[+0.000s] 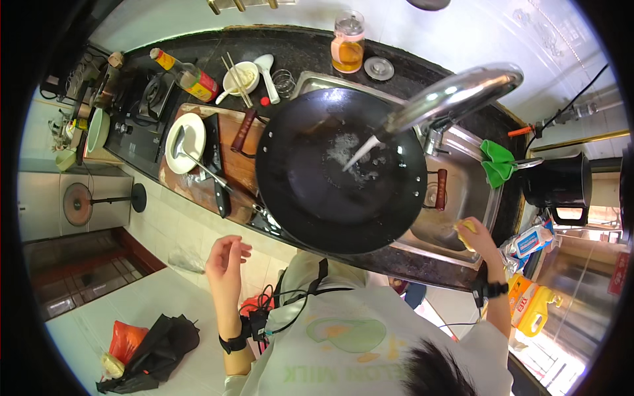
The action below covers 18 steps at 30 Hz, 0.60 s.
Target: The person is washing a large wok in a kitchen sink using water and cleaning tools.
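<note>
A large black wok (pixel 307 198) with two red-brown handles rests over the steel sink, and water runs into it from a chrome faucet (pixel 455 94). My right hand (pixel 478 240), at the sink's near right edge, holds a yellow sponge or cloth (pixel 465 235). My left hand (pixel 229 255) is raised in front of the counter, fingers loosely apart, touching nothing. Left of the wok, a wooden cutting board (pixel 240 173) bears a white plate (pixel 194 153), a black-handled cleaver (pixel 220 195) and a long metal ladle (pixel 203 166) whose bowl lies on the plate.
Behind the board stand a sauce bottle (pixel 190 79), a white bowl with chopsticks (pixel 246 74) and a white spoon (pixel 267 79). A glass jar (pixel 347 44) stands behind the wok. A green cloth (pixel 497 161) hangs at right, beside a black pot (pixel 557 183).
</note>
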Motion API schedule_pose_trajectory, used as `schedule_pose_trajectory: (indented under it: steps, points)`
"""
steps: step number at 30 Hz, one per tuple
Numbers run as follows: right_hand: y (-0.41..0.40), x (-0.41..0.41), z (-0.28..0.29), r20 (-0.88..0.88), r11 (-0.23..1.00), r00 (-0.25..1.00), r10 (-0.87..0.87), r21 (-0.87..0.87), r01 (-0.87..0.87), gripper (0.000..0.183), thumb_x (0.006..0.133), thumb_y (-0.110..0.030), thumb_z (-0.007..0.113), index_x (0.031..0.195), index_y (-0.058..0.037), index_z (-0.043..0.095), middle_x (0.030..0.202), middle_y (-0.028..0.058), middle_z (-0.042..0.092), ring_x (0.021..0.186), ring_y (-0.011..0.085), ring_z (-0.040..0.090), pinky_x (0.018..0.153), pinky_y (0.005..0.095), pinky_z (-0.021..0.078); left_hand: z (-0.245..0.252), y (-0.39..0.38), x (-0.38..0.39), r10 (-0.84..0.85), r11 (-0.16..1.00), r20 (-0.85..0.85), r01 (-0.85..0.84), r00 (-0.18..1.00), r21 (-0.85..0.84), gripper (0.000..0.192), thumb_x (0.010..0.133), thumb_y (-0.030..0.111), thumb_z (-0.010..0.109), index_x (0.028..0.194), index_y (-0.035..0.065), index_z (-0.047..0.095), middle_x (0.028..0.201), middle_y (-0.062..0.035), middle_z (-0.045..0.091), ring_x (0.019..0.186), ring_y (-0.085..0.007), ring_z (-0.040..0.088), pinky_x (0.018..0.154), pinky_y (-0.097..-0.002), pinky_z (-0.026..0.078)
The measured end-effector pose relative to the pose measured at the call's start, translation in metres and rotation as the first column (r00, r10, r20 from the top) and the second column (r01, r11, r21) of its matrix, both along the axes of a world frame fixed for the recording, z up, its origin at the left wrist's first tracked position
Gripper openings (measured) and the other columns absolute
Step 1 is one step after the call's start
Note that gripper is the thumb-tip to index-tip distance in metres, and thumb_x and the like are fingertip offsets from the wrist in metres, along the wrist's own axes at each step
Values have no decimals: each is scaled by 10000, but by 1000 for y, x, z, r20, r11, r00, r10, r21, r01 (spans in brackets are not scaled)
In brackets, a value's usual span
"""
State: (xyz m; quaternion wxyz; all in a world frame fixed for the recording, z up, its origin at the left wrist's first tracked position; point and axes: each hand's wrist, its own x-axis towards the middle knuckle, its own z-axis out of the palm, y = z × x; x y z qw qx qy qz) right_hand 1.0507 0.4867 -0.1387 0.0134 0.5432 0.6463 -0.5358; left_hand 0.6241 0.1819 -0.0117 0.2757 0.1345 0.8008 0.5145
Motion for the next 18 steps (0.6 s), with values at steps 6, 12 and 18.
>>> schedule_pose_trajectory:
  steps: [6,12,18]
  points:
    - [-42,-116,65,-35,940,972,233,267,-215,491,724,-79,568,1181,-123,394,1039,143,448,946,250,463,796,339,401,-22,26,-56,-84,996,-151,89,985,27,169,847,110,522,990,21,516,893,-37,576,752,-88,534,640,-205,416]
    - [-64,-201,32,250,762,782,571,193,-618,559,707,-111,601,1225,-136,394,1096,217,448,937,399,466,852,422,385,-20,48,-84,-255,959,-130,268,958,94,172,816,51,532,986,25,516,968,-50,533,844,-127,516,677,-229,426]
    - [21,-194,41,167,815,952,-257,567,121,470,792,-245,567,1123,50,411,760,157,605,638,256,584,593,326,454,-31,35,-105,-224,965,-203,246,953,91,198,803,57,547,998,51,511,1110,-59,481,919,-140,484,729,-252,420]
